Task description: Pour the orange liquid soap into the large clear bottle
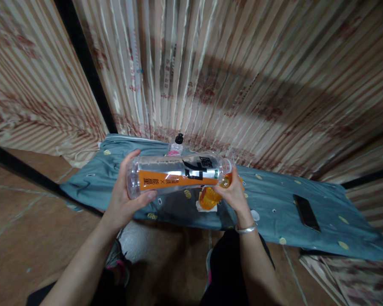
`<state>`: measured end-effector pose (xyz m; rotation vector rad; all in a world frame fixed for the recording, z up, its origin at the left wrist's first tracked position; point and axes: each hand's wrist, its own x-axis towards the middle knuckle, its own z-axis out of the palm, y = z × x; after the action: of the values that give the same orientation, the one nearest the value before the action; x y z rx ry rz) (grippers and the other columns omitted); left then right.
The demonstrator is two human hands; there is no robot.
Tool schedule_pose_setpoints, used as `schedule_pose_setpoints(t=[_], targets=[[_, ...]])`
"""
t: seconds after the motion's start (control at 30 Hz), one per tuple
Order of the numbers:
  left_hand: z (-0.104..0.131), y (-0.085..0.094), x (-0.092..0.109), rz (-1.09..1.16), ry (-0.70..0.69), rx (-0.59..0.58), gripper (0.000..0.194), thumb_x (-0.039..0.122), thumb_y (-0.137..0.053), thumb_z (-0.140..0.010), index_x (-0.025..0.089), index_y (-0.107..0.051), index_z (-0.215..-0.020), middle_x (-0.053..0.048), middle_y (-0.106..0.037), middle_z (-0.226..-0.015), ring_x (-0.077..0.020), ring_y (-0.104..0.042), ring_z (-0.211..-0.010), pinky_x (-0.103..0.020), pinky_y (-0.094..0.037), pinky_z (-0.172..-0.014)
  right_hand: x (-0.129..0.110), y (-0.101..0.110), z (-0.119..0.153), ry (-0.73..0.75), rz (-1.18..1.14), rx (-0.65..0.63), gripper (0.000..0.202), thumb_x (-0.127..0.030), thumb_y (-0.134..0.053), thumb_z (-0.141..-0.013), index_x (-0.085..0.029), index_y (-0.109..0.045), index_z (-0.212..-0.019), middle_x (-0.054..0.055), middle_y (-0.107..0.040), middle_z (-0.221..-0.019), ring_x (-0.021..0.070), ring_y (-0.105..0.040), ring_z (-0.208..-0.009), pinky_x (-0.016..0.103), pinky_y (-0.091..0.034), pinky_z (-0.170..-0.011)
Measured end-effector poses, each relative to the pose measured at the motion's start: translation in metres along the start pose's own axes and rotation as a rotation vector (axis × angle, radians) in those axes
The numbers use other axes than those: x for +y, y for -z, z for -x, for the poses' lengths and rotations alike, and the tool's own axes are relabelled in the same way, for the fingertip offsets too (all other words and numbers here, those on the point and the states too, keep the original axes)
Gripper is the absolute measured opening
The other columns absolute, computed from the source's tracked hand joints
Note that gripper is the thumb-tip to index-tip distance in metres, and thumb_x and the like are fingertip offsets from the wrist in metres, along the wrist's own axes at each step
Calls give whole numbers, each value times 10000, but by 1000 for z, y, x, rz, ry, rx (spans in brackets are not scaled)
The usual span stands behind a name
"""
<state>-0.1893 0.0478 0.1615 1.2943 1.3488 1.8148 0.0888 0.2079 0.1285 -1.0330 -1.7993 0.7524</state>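
A large clear plastic bottle [175, 168] with an orange label and dark characters is held on its side above the table. My left hand [124, 195] is wrapped around its base, thumb along the lower side. At the other end, my right hand [234, 191] grips near the neck, with the mouth pointing right. The bottle looks mostly see-through, and I cannot tell whether liquid is in it. Just below the neck, an orange container or its contents [208, 199] stands on a white tissue [212, 208], partly hidden by my right hand and the bottle.
Behind the bottle stands a small bottle with a black pump top [179, 139]. A dark phone [306, 212] lies at the right on the blue-green patterned cloth [274, 191]. A white round piece [254, 215] lies near my right wrist. Striped curtains [242, 85] and black poles [86, 63] border the table.
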Motion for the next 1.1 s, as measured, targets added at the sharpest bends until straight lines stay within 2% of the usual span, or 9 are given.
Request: schedule_pose_setpoints(t=[0.1,0.27,0.67,1.1], targets=[[-2,0,1,-5,5,9,984,443,-904,-676,277,-455,-1536,-63,-700,-1222,-342,-700,-1089,-501,-635,-914,1,0,0,-2,4,1,854,-344,-881,-642,-230,-534,-1415,100,-732,-1271,337,-698,-1192,533,-506,-1133],[0,1,-3,-5,5,14,951,450,-889,-712,301,-466,-1550,-61,-703,-1244,-369,-700,-1114,-508,-648,-873,1,0,0,-11,12,4,836,-341,-888,-641,-245,-552,-1400,86,-743,-1250,328,-717,-1146,526,-532,-1098],[-4,-3,9,-7,61,39,1049,445,-905,-636,235,-432,-1548,-95,-725,-1223,-373,-716,-1124,-548,-617,-986,-2,0,1,3,18,0,793,-342,-872,-664,-247,-561,-1387,84,-744,-1237,316,-721,-1105,502,-551,-1046],[-2,-4,5,4,41,48,1034,466,-897,-662,267,-445,-1570,-73,-733,-1223,-397,-726,-1113,-574,-634,-956,-4,1,1,-1,-2,-12,827,-347,-876,-667,-249,-546,-1419,85,-741,-1242,313,-716,-1113,511,-543,-1070]])
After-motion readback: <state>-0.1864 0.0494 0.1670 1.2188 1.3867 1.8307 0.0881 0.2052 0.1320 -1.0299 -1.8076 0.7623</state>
